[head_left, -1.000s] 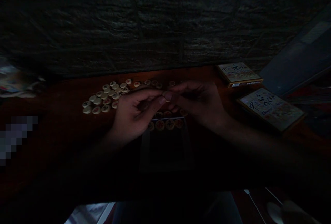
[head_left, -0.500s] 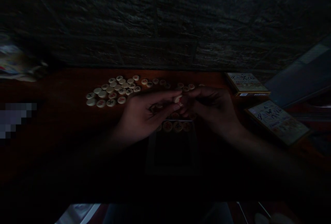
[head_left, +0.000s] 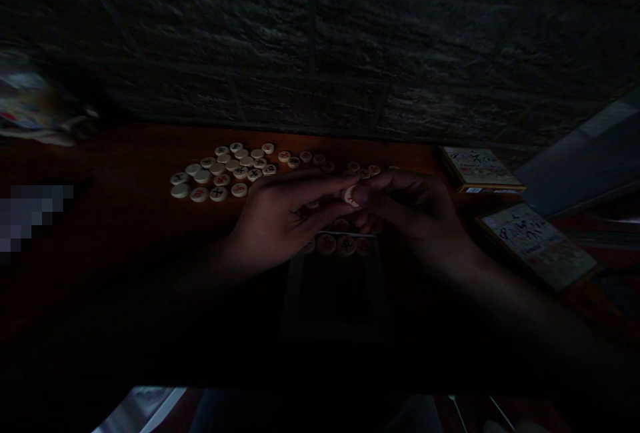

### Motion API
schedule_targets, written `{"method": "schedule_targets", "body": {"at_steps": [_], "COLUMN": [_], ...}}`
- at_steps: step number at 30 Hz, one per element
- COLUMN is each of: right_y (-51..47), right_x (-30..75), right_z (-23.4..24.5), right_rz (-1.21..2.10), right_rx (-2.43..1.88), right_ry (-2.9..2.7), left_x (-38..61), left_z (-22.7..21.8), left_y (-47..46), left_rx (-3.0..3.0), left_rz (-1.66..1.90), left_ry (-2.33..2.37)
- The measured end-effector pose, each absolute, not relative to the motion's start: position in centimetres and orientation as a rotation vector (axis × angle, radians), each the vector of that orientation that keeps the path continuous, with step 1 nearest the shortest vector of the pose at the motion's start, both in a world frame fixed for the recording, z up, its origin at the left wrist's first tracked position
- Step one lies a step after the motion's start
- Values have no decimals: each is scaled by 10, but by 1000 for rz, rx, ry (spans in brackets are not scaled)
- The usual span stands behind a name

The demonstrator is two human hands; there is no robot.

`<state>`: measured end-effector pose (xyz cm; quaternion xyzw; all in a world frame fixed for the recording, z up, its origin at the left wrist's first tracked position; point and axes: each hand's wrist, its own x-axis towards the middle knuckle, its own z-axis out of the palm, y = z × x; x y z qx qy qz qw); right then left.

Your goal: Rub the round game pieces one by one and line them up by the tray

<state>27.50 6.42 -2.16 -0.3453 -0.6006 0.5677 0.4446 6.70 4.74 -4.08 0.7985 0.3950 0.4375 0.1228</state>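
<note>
Both bare hands meet in mid-view over the reddish-brown wooden desk [head_left: 135,160], around one small, pale, round game piece with a red mark [head_left: 352,196]. The left hand [head_left: 275,220] has its grip narrowed on the piece, thumb below and fingers above; the right hand [head_left: 423,213] pinches its other side, the thumb lying over the edge – so both hold it, raised above the desk.

Just below the hands, a row of pale discs with red and black characters [head_left: 346,245] lies at the far end of a dark rectangular tray with a greyish rim [head_left: 293,293]. A cluster of pale round pieces [head_left: 219,169], some blank-faced, spreads beyond the left hand. Two flat, printed cardboard boxes [head_left: 540,243] lie to the right – near each other, before the dark stone-block wall [head_left: 280,40].
</note>
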Motion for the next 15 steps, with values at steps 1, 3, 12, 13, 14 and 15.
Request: {"method": "schedule_targets", "body": {"at_steps": [1, 3, 12, 13, 14, 15], "right_y": [64, 65, 64, 64, 65, 65], "right_x": [275, 275, 277, 277, 277, 278], "right_z": [-21, -22, -28, -28, -27, -26], "right_rz": [1421, 1445, 1495, 1493, 1493, 1494], "right_rx": [-854, -852, -804, -798, -788, -777], "right_ry": [-1481, -1467, -1466, -1477, -1491, -1504], "left_x": [67, 66, 66, 66, 66, 66], "left_z": [-41, -41, -43, -43, -44, -44], "left_y": [48, 49, 50, 50, 50, 51], "left_rx": [2344, 2389, 2554, 2551, 2545, 2533], "left_rz": [1287, 1305, 1376, 1393, 1406, 1412], "left_ry": [1142, 1100, 954, 955, 957, 963]}}
